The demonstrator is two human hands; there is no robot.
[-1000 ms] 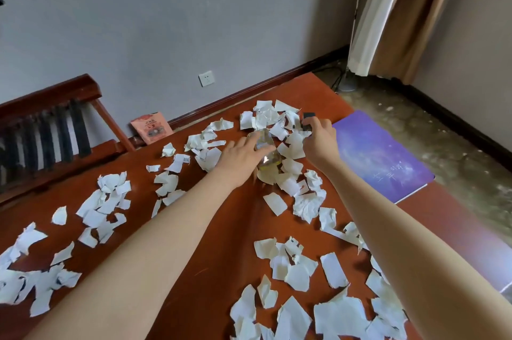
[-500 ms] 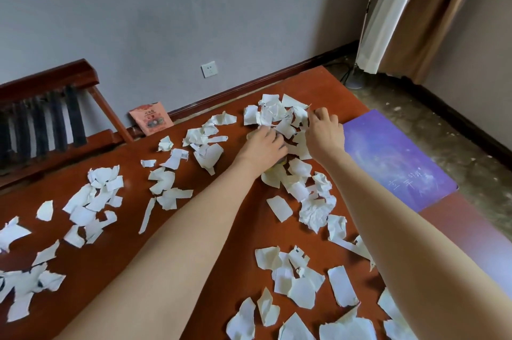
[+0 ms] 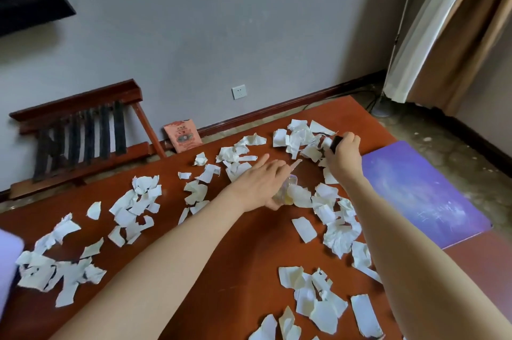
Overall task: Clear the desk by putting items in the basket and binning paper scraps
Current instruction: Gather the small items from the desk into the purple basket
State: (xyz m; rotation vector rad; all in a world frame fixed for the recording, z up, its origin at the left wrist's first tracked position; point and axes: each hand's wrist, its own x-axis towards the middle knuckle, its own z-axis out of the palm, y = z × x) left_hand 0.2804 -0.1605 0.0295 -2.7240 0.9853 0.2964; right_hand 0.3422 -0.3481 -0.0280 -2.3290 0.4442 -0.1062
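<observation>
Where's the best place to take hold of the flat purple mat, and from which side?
Pinch the purple mat at its right edge, coming from the right. It lies flat, so a top grab finds nothing, but that edge seems to overhang the desk, leaving room for fingers beneath.

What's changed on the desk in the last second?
The left hand, a fist among the paper scraps half a second ago, has straightened its fingers over the clear container; whether it grips it is unclear. The right hand still grips the small black object. The scraps and purple mat stayed put.
</observation>
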